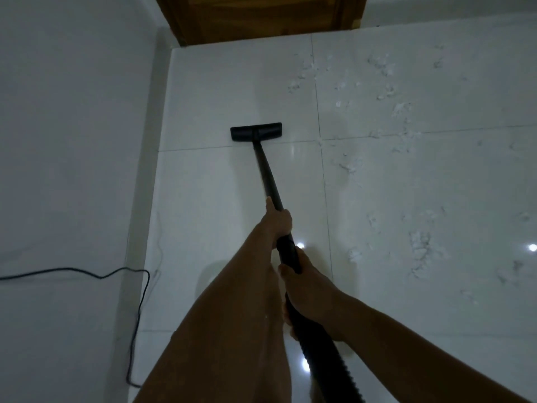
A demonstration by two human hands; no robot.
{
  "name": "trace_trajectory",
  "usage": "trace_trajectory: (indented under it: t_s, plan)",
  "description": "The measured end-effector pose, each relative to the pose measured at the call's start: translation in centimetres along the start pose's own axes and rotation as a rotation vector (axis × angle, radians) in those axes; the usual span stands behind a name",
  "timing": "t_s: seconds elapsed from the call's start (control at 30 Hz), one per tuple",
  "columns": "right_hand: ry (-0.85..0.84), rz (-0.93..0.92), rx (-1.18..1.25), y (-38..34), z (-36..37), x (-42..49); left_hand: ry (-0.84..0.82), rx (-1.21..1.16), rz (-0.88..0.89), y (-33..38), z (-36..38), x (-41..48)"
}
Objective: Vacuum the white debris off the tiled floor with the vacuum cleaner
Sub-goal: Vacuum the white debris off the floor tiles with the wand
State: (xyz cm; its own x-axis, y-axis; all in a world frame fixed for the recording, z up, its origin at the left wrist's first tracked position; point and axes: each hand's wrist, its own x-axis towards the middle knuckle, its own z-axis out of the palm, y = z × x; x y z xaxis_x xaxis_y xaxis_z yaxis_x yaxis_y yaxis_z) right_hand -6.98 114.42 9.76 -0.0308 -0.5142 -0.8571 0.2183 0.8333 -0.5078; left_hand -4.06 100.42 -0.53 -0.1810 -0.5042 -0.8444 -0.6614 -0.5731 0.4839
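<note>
White debris (420, 245) lies scattered in flecks and small clumps over the right-hand part of the tiled floor (232, 82), from near the far wall back to a point level with the person's hands. It is thickest around the tile joints and in a heap at the near right. The tiles on the left show none that I can make out.

The vacuum cleaner's floor head (255, 131) sits flat on one of those left tiles, just beyond a cross joint and near the far edge of the floor. No debris touches it. The nearest flecks lie to its right, across the lengthwise joint.

The wand (265, 175) runs from the head straight back toward the person, its long axis roughly in line with that joint and with the spread of debris. Judgement: the coming stroke needs the head carried sideways to the right, not pushed further ahead.

The left hand (278, 221) holds the wand further forward, its grip closed round the tube. The right hand (308, 286) is closed round the thicker black section behind, where the ribbed hose (322, 353) begins. The right hand is on the debris side; the left is nearer the head and better placed to steer it.

A dark cord (102, 276) trails along the wall (72, 141) on the left and down to the floor edge, well apart from the head. A wooden door (255, 18) stands at the far end. Light is dim, so finer dust cannot be assessed.
</note>
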Motion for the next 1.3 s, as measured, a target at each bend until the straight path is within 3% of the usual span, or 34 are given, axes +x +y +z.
trace_trajectory:
  t_s: [0.13, 0.3, 0.47, 0.97, 1.1, 1.3]
  plan:
    - [-0.022, 0.019, 0.064, 4.3, -0.7, -3.7, -0.014, -0.010, -0.027, -3.6, 3.3, -3.5]
    - [-0.008, 0.045, -0.061, 9.4, -0.3, -6.9, -0.001, 0.017, -0.061, -7.2, 5.9, -7.4]
    - [-0.004, 0.068, -0.035, 13.8, 0.2, -9.8, 0.001, 0.031, -0.082, -10.8, 8.0, -10.6]
    - [0.121, -0.007, -0.240, 31.3, 7.4, -17.1, -0.038, 0.034, -0.012, -27.9, 11.5, -19.6]
    - [0.070, 0.069, -0.062, 35.3, 9.0, -20.5, -0.043, 0.038, -0.010, -32.3, 12.8, -22.8]
    - [0.061, 0.094, -0.018, 39.2, 10.6, -23.0, -0.042, 0.079, -0.019, -35.7, 13.9, -25.9]
